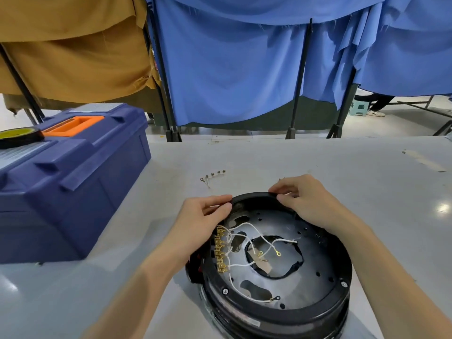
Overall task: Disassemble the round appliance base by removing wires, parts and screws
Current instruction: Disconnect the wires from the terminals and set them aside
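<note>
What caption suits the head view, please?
Left hand and right hand grip the rim of the appliance base; wires exposed.

head | looks forward-down | close over table (342, 167)

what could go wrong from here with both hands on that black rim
The left hand and right hand pinch the far rim, yet two rim screws are still in: prying may crack the base. Loose white wires could snag the brass terminals. The small screws on the table could scatter.
</note>
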